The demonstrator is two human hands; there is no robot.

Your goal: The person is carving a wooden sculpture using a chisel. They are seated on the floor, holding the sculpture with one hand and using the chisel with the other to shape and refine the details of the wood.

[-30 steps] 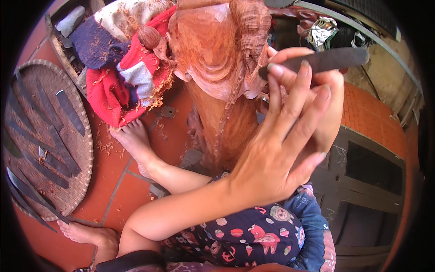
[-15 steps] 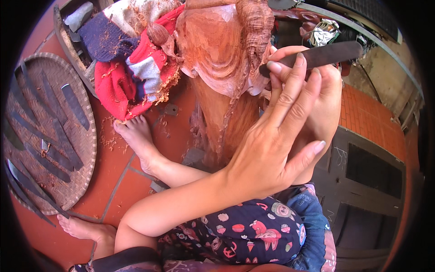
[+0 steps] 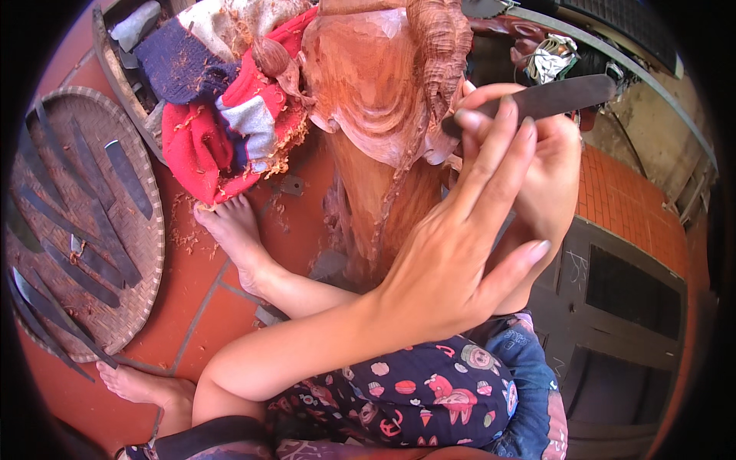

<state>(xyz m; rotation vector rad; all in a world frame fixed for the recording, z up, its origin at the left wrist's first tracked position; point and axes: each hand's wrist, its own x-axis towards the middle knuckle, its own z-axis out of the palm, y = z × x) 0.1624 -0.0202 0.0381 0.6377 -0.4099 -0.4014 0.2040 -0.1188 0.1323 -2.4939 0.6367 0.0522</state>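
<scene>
A dark, flat carving chisel slants across the right side of a large reddish wooden carving, its lower end at the wood. My right hand is closed round it from behind, partly hidden. My left hand crosses in front, fingers stretched and thumb held apart. Its fingertips rest against the chisel near the lower end. The carving has curved, layered grooves and a ridged, rope-like band down its right side. Where the cutting end meets the wood, the fingers hide it.
At left, a round woven tray holds several flat dark chisels. Red, white and navy cloth with wood shavings lies against the carving. A wooden trough stands behind it. My bare feet are on red tiles; a dark panelled door stands at right.
The chisel and both hands have shifted very slightly, with the right hand turned a little. The carving sits slightly further right in view. The hold looks the same.
</scene>
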